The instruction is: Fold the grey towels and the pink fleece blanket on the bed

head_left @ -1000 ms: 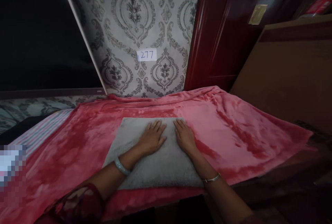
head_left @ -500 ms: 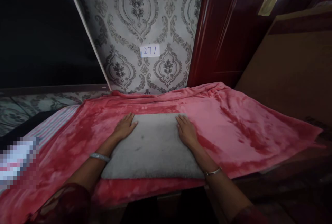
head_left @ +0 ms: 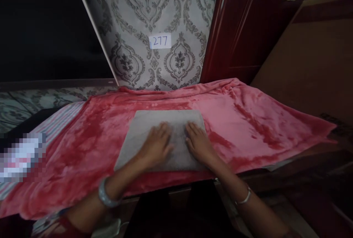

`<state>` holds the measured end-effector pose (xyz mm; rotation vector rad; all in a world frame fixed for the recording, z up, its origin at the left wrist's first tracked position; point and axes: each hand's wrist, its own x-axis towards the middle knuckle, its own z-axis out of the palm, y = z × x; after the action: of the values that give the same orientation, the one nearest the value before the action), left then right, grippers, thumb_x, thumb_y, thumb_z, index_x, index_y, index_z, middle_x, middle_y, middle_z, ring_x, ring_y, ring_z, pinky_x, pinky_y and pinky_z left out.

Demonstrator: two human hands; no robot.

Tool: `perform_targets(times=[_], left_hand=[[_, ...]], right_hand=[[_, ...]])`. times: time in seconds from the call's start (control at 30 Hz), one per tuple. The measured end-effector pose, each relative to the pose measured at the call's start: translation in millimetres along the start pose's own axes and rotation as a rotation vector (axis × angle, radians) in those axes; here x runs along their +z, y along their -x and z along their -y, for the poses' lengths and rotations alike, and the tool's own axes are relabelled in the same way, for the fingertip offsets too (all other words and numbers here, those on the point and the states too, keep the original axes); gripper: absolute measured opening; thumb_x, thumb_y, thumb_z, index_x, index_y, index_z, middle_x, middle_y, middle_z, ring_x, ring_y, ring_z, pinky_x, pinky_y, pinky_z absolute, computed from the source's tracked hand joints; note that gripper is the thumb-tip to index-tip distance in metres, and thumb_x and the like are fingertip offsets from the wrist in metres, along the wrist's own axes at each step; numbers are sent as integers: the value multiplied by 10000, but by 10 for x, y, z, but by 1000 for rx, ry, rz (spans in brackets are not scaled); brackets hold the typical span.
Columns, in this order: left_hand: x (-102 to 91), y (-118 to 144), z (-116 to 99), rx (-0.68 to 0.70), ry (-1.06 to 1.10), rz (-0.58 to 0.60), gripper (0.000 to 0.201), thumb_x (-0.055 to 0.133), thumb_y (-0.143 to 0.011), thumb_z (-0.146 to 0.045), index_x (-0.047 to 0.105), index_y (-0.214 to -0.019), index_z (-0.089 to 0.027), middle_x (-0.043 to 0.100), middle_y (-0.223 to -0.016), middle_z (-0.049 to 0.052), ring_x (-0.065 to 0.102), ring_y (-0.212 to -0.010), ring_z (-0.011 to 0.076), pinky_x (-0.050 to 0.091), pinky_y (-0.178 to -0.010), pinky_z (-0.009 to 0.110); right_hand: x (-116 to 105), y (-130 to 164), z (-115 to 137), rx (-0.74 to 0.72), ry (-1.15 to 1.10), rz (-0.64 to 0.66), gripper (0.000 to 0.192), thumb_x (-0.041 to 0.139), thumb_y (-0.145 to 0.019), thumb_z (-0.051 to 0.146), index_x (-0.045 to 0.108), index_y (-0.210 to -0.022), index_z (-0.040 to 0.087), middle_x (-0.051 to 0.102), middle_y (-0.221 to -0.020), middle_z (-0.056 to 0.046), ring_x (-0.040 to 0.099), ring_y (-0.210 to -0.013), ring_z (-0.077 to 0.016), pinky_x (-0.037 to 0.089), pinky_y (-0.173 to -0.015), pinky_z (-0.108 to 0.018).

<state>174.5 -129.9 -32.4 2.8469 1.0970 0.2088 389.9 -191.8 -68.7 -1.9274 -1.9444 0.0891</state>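
A flat grey rectangular piece, plush like a mat or folded cloth (head_left: pixel 176 142), lies on a pink and red fleece blanket (head_left: pixel 228 113). My left hand (head_left: pixel 157 142) rests over its middle, fingers stretched forward and smeared a little by motion. Towards its right side, my right hand (head_left: pixel 199 141) lies palm down with the fingers extended. Neither hand grips anything. Whether the grey piece is one layer or folded cannot be told.
A dark screen (head_left: pixel 52 28) stands at the back left, beside patterned wallpaper (head_left: pixel 146 6) with a paper label reading 277 (head_left: pixel 160 41). At right are a dark red door (head_left: pixel 237 28) and a large cardboard panel (head_left: pixel 317 57). Striped cloth (head_left: pixel 64 114) shows at left.
My left hand has moved from the grey piece's left edge inward over its middle. My right hand remains near the right side. The view has tilted down slightly.
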Motion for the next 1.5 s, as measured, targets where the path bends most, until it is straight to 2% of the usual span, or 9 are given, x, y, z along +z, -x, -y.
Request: perform_targets(times=[0.1,0.17,0.5,0.7,0.83,0.97,1.17,1.33,1.5], left_hand=[[296,126,-324,153,36,16,692,425,-957,-530,300,-1548,-191,246,-1632,144,181,-1521,279,157,-1236,522],[410,178,-322,152,30,-13,737,428,-944,-585,301,-1549,-183,237,-1631,161,181,-1519,296,165,-1233,533],[190,630,729,-274,-100,-51,712,395,-940,-565,340,-1542,-189,237,-1632,125,210,-1511,305,223,-1215,527],[83,730,924,-324,-111,-26,702,386,-934,-531,365,-1530,-160,298,-1607,128,202,-1510,312,196,-1216,563],[-160,470,816,-314,-97,29,629,418,-932,-462,450,-1476,-150,340,-1589,139,206,-1508,325,174,-1210,591],[-326,-133,457,-120,6,16,578,447,-933,-363,422,-1487,-200,327,-1603,117,248,-1501,277,187,-1224,522],[-5,-947,-29,45,23,83,618,438,-948,-337,345,-1514,-107,274,-1608,197,203,-1513,295,190,-1218,545],[282,-1000,-19,74,-12,-15,621,369,-985,-408,318,-1531,-117,277,-1611,187,199,-1515,284,138,-1231,538],[180,-946,300,-40,-32,40,721,387,-967,-544,325,-1529,-98,283,-1605,200,216,-1508,305,143,-1222,535]], right_hand=[[79,177,116,-4,44,21,556,318,-994,297,393,-1525,148,327,-1600,-104,241,-1496,-253,188,-1208,-476],[96,215,143,11,71,35,554,313,-997,300,394,-1524,149,309,-1608,-93,225,-1501,-246,173,-1214,-472],[124,201,136,23,70,22,558,314,-992,311,409,-1517,149,304,-1611,-81,216,-1504,-242,158,-1222,-470],[129,201,109,2,2,8,569,355,-964,286,417,-1512,146,338,-1594,-93,253,-1492,-247,196,-1216,-479],[-20,-24,-114,-37,-80,-25,616,400,-914,244,402,-1515,110,416,-1549,-131,376,-1433,-249,289,-1186,-457],[-160,-418,-252,77,-57,-163,639,373,-891,166,375,-1527,103,397,-1561,-133,326,-1461,-247,277,-1188,-444],[25,-576,-124,196,77,-68,565,357,-953,201,403,-1506,93,340,-1590,-138,260,-1487,-280,214,-1194,-476],[76,-495,-90,212,113,-4,563,323,-988,233,354,-1534,102,268,-1622,-120,204,-1506,-259,177,-1203,-469],[53,-506,-95,216,113,17,576,314,-994,241,316,-1550,94,238,-1633,-113,182,-1511,-260,180,-1202,-463]])
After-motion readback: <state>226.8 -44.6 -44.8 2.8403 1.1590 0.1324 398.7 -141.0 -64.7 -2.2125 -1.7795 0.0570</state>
